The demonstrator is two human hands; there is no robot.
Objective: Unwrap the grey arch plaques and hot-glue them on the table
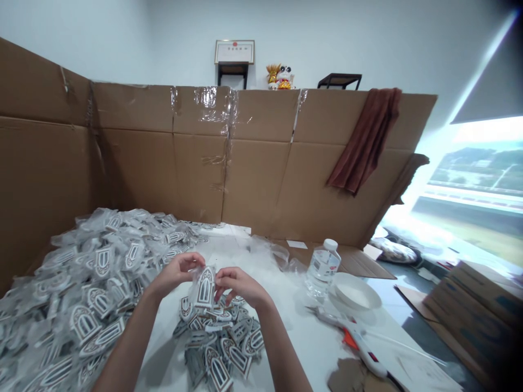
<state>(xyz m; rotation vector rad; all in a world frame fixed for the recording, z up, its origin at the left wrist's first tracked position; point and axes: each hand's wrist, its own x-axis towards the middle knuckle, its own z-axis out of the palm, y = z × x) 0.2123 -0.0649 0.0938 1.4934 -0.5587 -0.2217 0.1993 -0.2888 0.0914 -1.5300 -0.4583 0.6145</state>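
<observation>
Panel [205,288] stands arch-up, long axis nearly vertical, between left fingers [199,258] — pinching its clear bag [196,275] — and right fingers [224,273], pinching its right edge.

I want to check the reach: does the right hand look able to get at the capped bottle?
Probably yes: nothing tall stands between the right hand and the capped bottle, though that hand is now at the bagged piece.
</observation>
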